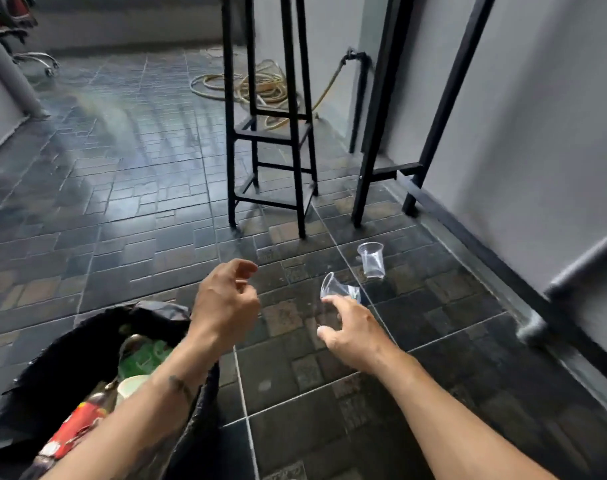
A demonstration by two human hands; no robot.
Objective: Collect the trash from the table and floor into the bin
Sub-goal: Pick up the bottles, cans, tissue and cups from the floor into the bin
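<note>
Two clear plastic cups lie on the dark tiled floor. One cup (372,259) rests further off, near the stool legs. A crushed cup (340,289) sits right at the fingertips of my right hand (350,327), whose fingers are spread and reach toward it without closing on it. My left hand (226,303) hovers above the far edge of the bin, fingers loosely curled and holding nothing. The bin (70,344), lined with a black bag, stands at the lower left and holds a green wrapper, a white cup and a red packet.
A tall black metal stool (271,140) stands ahead, with table legs (381,174) to its right by the grey wall (520,133). A coiled hose (260,84) lies behind. An office chair base (35,60) sits at the far left.
</note>
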